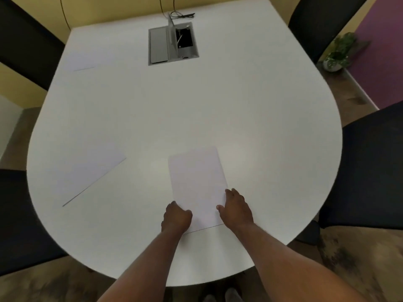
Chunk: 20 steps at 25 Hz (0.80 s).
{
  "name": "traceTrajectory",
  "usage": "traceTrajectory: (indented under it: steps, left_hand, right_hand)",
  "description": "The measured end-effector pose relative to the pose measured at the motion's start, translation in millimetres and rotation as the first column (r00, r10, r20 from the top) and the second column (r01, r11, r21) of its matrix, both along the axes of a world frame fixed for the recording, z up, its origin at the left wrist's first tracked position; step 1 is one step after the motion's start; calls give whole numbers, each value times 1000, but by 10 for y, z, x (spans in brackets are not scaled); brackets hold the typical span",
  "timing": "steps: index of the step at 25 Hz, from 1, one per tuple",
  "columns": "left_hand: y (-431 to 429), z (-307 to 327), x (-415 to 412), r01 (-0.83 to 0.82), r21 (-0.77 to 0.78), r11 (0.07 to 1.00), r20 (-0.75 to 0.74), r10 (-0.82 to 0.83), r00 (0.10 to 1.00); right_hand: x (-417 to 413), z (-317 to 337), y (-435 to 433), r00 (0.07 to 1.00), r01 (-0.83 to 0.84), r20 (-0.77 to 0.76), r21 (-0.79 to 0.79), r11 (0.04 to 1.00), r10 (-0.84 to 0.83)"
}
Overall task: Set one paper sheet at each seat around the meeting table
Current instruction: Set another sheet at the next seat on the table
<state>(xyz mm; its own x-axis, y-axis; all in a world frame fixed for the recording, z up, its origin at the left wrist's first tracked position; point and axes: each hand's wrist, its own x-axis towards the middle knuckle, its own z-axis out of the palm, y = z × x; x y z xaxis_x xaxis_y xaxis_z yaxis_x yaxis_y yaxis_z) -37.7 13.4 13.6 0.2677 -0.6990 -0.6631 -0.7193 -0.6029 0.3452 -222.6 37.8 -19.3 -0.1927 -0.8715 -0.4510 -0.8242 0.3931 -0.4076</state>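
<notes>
A white paper sheet [197, 182] lies flat on the white meeting table [250, 118], close to the near edge in front of me. My left hand [176, 217] rests at the sheet's lower left corner with its fingers curled on the edge. My right hand [236, 209] presses flat on the sheet's right edge. A second sheet [87, 173] lies angled at the near left seat. A third sheet [81, 61] lies at the far left seat, faint against the tabletop.
Black chairs stand around the table: far left [26, 42], near left [19, 216], far right [320, 20] and near right [370, 166]. A grey cable box [158, 45] with an open lid sits in the table's far middle. A potted plant [339, 53] stands on the floor at right.
</notes>
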Motion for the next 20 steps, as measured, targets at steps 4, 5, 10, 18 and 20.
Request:
traceTrajectory:
  steps: [4, 5, 10, 18, 20]
  left_hand:
    - [-50, -49, -60, -169, -11, 986, -27, 168, 985]
    - [-78, -56, -67, -207, -13, 978, -32, 206, 978]
    - [-187, -114, -5, -388, -5, 922, -119, 384, 916]
    - [-172, -56, 94, -401, -132, 906, -118, 387, 914]
    - [-152, 37, 156, -432, -157, 888, -234, 392, 890]
  right_hand:
    - [112, -86, 13, 997, -60, -50, -10, 998, 60]
    - [129, -86, 7, 996, -66, -56, -15, 998, 65]
    - [141, -65, -28, 997, -60, -57, -20, 998, 59]
    - [91, 10, -40, 1000, 15, 3, -13, 1000, -15]
    - [92, 94, -46, 997, 72, 22, -24, 997, -71]
